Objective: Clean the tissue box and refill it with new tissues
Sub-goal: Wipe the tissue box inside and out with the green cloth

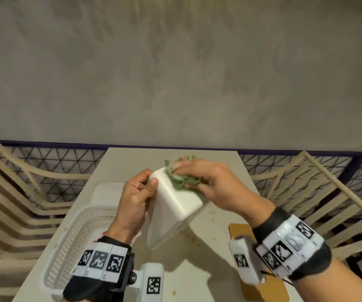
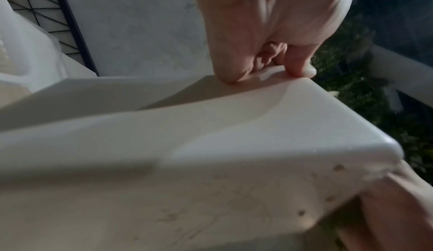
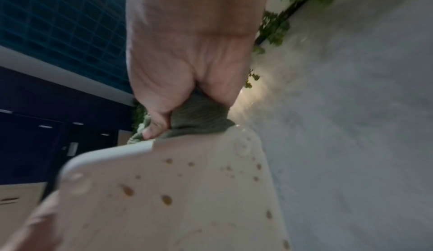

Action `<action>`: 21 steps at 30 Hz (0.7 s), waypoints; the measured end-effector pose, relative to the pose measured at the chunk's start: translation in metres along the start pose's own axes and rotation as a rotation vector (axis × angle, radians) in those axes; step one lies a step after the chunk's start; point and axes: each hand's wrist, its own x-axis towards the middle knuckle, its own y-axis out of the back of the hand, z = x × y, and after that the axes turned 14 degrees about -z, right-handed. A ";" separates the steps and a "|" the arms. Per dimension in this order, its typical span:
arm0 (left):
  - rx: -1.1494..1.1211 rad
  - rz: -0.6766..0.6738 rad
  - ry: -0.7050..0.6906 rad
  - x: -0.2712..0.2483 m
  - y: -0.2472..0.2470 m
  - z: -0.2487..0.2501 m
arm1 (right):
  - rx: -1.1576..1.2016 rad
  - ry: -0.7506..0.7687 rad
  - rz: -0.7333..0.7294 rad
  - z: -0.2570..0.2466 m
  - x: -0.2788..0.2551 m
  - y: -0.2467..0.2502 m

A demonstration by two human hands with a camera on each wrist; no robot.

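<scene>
A white plastic tissue box (image 1: 173,205) is held tilted above the table, its far end raised. My left hand (image 1: 136,192) grips its upper left edge, thumb on the outside and fingers curled over the rim (image 2: 276,73). My right hand (image 1: 210,182) clutches a crumpled green cloth (image 1: 182,177) and presses it against the box's top end. In the right wrist view the cloth (image 3: 199,120) is bunched under my fingers against the box (image 3: 175,199), whose surface carries brown spots. The left wrist view shows the box (image 2: 187,153) close up, with small specks near its corner.
A white perforated basket (image 1: 77,236) sits on the table's left side, with a white object behind it. A tan wooden board (image 1: 260,286) lies at the right under my right wrist. Crumbs dot the table (image 1: 208,214). Beige slatted chairs flank both sides.
</scene>
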 end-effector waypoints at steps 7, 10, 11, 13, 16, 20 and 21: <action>0.041 -0.068 0.028 0.000 -0.008 -0.006 | 0.005 -0.050 0.031 0.002 0.000 0.005; -0.014 -0.056 0.014 0.000 -0.006 -0.006 | 0.038 0.135 -0.061 -0.013 -0.011 -0.006; -0.012 -0.066 0.029 -0.001 -0.006 -0.006 | 0.068 0.094 -0.080 -0.007 -0.017 0.000; 0.024 -0.091 0.056 -0.003 -0.009 -0.006 | 0.066 -0.073 -0.051 0.008 -0.019 0.015; -0.025 0.012 0.062 0.002 -0.014 -0.003 | -0.015 -0.039 0.021 -0.004 -0.002 0.007; -0.137 0.050 0.048 0.003 -0.004 -0.001 | 0.019 0.134 -0.111 -0.008 -0.026 -0.011; -0.090 0.034 0.057 0.002 -0.003 -0.004 | 0.029 0.075 -0.067 0.002 -0.028 -0.006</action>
